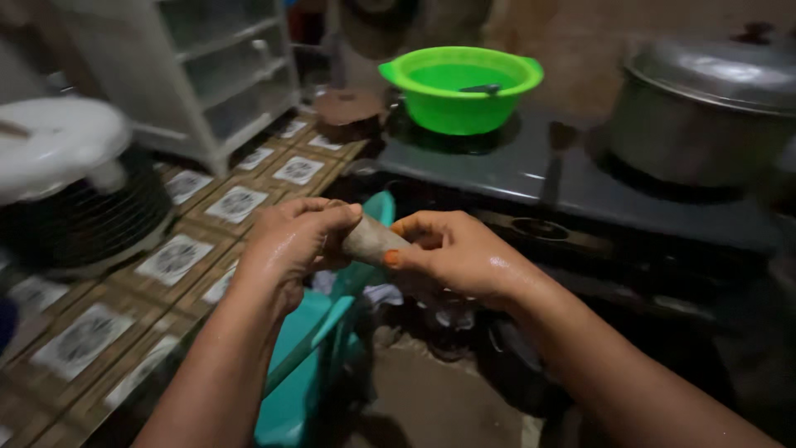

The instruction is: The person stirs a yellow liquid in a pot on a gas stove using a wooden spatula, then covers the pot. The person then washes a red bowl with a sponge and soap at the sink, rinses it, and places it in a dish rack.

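Dim kitchen: a grey stove carries a green basin and a lidded metal pot; a patterned tiled counter runs at left. Both hands meet above a teal plastic chair. The left hand and right hand pinch a small tapered brown piece between wet-looking fingers. Risk: slick skin may let the piece slip and drop to the floor.

A dark stove carries a green basin and a lidded metal pot; a spoon, perhaps, lies between them.
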